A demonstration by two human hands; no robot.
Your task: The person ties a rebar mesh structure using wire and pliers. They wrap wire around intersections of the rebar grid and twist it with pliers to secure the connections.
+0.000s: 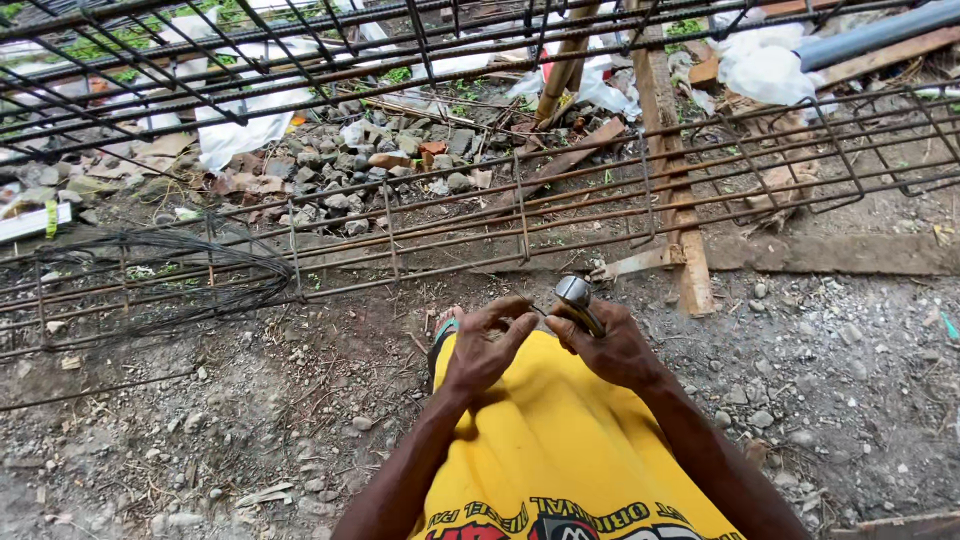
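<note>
Right hand closed around a metal-headed tool, head pointing up and away toward the rebar cage just beyond; left hand beside it, fingers pinched narrow on something too thin to identify, both over the lap.

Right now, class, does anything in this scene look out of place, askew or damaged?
Yes. Beside the rebar cage, a tangled bundle of thin wire sprawls loosely. Behind it, broken rubble and torn white plastic sheeting are strewn about. The right hand holds a metal tool, close to the left hand.
</note>
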